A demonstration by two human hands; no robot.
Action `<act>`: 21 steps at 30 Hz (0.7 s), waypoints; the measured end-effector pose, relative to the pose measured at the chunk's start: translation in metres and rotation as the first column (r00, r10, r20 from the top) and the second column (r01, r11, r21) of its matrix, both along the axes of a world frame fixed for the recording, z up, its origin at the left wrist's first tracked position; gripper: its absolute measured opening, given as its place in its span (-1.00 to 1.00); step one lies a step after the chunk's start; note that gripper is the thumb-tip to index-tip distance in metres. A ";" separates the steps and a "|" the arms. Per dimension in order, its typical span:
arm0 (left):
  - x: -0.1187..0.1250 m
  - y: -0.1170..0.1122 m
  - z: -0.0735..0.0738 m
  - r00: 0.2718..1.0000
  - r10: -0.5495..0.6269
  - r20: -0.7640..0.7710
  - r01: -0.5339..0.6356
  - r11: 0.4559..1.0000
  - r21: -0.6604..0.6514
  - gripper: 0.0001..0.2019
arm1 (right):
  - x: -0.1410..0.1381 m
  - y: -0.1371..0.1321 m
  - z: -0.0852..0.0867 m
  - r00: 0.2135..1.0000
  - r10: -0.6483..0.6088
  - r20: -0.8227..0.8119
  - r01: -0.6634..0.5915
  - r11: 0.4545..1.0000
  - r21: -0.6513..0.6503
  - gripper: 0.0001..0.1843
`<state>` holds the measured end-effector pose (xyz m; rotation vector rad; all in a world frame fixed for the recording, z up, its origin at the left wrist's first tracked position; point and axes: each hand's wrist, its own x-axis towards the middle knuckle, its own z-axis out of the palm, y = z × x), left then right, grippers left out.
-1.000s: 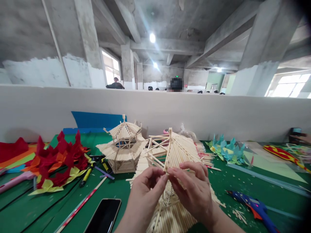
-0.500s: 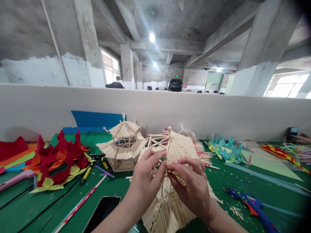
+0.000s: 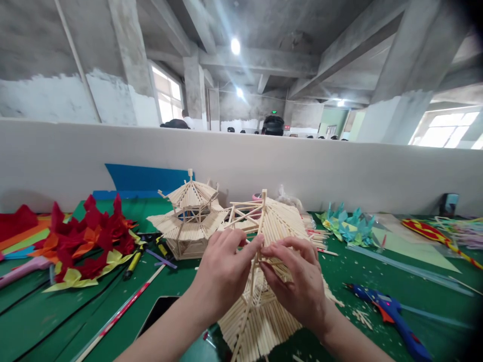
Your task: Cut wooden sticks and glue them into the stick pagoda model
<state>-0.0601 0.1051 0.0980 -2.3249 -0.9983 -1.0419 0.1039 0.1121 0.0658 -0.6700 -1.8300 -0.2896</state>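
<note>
In front of me stands a pavilion model (image 3: 285, 221) built of thin wooden sticks, its upper roof part covered and its left side open framework. My left hand (image 3: 225, 261) is closed, thumb and fingertips pressed at the roof's near edge. Facing it, my right hand (image 3: 296, 279) pinches at the same spot, fingertips almost touching the left thumb. Whether a separate small stick lies between the fingers is hidden. Below the hands spreads the lower stick roof (image 3: 264, 329). A second, finished-looking stick pavilion (image 3: 192, 216) sits behind my left hand.
A blue glue gun (image 3: 392, 311) lies at right beside short stick bits (image 3: 362, 319). Red felt petals (image 3: 90, 236) are at left, a teal felt crown (image 3: 347, 229) at right. A phone (image 3: 156, 314) lies partly under my left forearm. A white partition (image 3: 339, 171) borders the table.
The view has tilted down slightly. My left hand has turned, its thumb now reaching straighter to the roof edge, and its forearm covers more of the phone. Another person's hand at far right has left view.
</note>
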 end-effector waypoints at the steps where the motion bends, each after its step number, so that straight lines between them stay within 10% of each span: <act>1: 0.000 0.000 -0.001 1.000 0.006 -0.011 -0.006 1.000 0.017 -0.72 | -0.001 0.000 0.000 1.000 0.000 -0.006 0.000 1.000 0.003 -0.53; 11: 0.000 0.001 -0.005 0.993 0.063 -0.096 -0.050 0.991 0.127 -0.74 | 0.005 -0.017 -0.007 0.992 -0.027 -0.123 0.032 0.999 0.043 -0.43; 21: -0.001 0.001 -0.010 0.996 0.031 -0.079 -0.022 0.994 0.102 -0.66 | -0.001 -0.033 -0.029 0.938 0.015 -0.346 -0.212 0.816 -0.538 -0.87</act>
